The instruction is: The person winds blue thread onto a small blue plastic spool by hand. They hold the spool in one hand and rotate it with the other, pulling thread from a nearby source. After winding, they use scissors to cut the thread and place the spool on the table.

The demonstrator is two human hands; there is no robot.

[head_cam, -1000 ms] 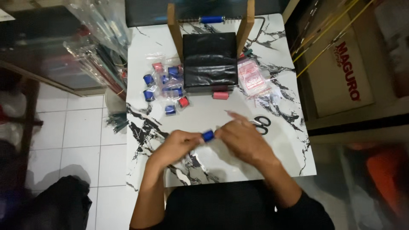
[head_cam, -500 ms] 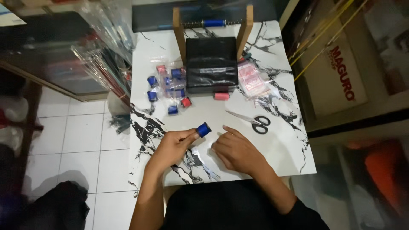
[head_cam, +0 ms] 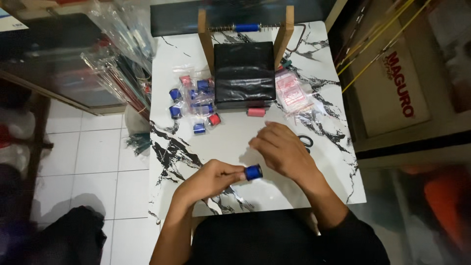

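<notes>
My left hand point(head_cam: 208, 181) pinches a small blue spool point(head_cam: 253, 172) by its fingertips, low over the near part of the white marbled table point(head_cam: 230, 142). Just right of it, my right hand point(head_cam: 283, 148) hovers above the table with fingers loosely curled and nothing visibly held; it covers most of a pair of black scissors point(head_cam: 307, 141). Several blue and red spools point(head_cam: 194, 100), some in clear bags, lie at the middle left of the table.
A wooden frame point(head_cam: 283, 34) with a rod carrying a blue spool point(head_cam: 247, 27) stands at the table's far edge over a black block point(head_cam: 244, 73). A clear bag of pink items point(head_cam: 292, 93) and a red spool point(head_cam: 255, 112) lie beside it. Bagged rods point(head_cam: 115, 73) lean at left.
My right hand has come off the spool and moved up and right over the scissors. My left hand still holds the blue spool, now slightly farther right.
</notes>
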